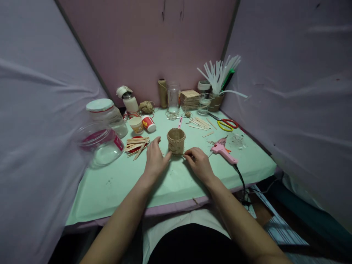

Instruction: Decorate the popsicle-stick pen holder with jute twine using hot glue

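"Pale green cloth [170, 187] lies beneath your twine-trimmed cup [176, 142], standing between your hands. Any risk?"

"It could tip if you push unevenly at its base; swinging your right hand [200, 163] outward could knock the glue gun [224, 153]."

"Pose?"

"Your left hand [155, 158] is open, thumb by the base; your right fingers curl low, tips nearly together. Whether they pinch anything, I can't tell."

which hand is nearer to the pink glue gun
Right. The right hand is just left of the pink glue gun; the left hand is farther left, past the braid-rimmed cup.
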`<state>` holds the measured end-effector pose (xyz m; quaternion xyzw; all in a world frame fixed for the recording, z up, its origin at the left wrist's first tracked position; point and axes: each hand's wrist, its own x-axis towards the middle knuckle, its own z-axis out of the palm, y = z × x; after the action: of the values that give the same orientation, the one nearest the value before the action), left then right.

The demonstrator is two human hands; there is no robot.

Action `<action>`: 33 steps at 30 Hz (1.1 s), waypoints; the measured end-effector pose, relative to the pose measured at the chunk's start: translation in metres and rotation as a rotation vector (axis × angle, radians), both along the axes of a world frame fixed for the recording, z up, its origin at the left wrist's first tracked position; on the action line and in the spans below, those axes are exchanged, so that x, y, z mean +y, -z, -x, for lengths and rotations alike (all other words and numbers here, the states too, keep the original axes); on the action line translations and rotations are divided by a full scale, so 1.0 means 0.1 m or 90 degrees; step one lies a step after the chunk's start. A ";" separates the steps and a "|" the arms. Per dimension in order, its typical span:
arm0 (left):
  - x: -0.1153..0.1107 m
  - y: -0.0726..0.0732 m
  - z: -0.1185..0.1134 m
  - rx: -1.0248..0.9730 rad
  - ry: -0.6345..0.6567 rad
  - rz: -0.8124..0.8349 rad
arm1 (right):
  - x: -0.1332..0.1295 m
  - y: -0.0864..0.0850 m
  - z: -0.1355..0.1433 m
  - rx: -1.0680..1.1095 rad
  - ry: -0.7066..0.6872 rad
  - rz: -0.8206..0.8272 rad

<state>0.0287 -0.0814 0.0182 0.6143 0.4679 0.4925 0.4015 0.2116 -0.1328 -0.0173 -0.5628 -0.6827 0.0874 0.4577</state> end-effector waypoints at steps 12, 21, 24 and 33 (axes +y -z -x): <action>-0.09 0.10 -0.23 0.113 0.259 -0.021 | -0.02 0.00 0.00 -0.065 -0.011 -0.011; -0.06 0.15 -0.16 0.125 0.290 -0.056 | -0.03 -0.01 0.00 -0.107 -0.019 0.013; -0.05 0.17 -0.16 0.151 0.290 -0.092 | -0.03 -0.01 -0.01 -0.111 -0.025 0.018; -0.02 0.27 -0.11 0.416 0.240 -0.331 | 0.01 -0.09 -0.09 -0.025 -0.143 0.093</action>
<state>0.0395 -0.0832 -0.0085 0.8921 0.3109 0.2928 0.1478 0.2207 -0.1321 -0.0079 -0.5164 -0.7419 0.1764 0.3896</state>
